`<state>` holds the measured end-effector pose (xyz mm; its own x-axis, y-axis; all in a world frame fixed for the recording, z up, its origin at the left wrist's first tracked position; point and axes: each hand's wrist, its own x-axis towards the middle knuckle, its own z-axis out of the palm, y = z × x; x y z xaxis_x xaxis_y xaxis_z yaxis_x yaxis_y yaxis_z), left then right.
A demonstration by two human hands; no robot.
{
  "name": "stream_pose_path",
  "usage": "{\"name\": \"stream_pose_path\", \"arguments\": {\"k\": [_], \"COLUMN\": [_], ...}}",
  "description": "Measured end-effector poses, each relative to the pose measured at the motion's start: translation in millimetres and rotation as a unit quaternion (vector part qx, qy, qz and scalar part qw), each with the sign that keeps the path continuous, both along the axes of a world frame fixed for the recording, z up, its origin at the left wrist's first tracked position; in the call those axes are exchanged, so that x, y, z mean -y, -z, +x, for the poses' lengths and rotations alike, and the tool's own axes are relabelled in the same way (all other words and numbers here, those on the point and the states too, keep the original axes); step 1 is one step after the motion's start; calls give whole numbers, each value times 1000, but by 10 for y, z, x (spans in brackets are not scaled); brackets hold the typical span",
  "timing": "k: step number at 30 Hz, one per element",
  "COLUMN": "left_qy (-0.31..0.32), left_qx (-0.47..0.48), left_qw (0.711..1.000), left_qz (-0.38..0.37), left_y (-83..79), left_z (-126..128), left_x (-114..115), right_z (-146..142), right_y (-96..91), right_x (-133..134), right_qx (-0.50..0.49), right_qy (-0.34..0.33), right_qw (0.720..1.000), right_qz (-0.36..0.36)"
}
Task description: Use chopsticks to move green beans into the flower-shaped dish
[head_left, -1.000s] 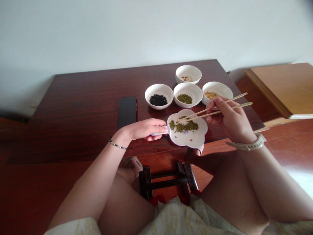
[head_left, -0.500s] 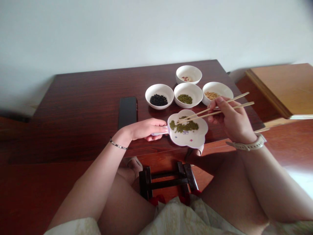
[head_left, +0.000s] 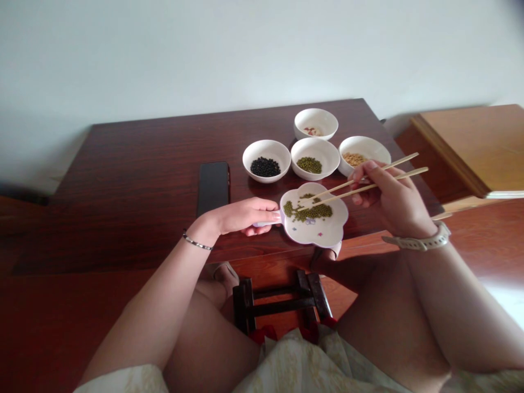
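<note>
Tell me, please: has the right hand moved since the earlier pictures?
Yes, slightly: the right hand has shifted to the person's right, judged against the bowl of black beans, which sits in nearly the same place.

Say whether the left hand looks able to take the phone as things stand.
Probably not without letting go: the left hand grips the flower-shaped dish by its handle, though the phone lies close by with nothing visible on top.

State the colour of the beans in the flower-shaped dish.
The beans in the dish are green, best seen in the head view.
</note>
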<state>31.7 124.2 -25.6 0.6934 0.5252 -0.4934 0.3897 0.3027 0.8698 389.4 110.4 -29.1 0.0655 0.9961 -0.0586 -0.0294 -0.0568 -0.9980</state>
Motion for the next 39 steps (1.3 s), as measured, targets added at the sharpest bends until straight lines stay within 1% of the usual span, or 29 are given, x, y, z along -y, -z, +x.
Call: {"name": "stream_pose_path", "arguments": {"k": [2,6,11,20,27,34,39], "left_qy": [2,8,7,5,4,3,3], "left_qx": [-2,4,7,1,3,8,12], "left_qw": [1000,1000,1000,1000,1000,1000,1000], "left_qz": [2,8,5,5,0,1,3], "left_y": [-6,2,4,-12,-30,-26,-12], "left_z": [1,-2,3,1,9,6,0], "left_x": [1,-6,-8,-4,2,2,1], "right_z": [-9,-10,19,-6,-17,-31,-18], "right_y": [6,37,71,46,68,43,16], "right_x": [13,11,-9,3,13,14,-15], "right_qx": [8,18,14,22,16,19,-44], "right_qy": [-23,-42,-35,-29,-35,-17,54], "right_qw": [1000,999,999,999,999,1000,996], "right_qz": [-19,-26,-21,-15,-17,-1,57]}}
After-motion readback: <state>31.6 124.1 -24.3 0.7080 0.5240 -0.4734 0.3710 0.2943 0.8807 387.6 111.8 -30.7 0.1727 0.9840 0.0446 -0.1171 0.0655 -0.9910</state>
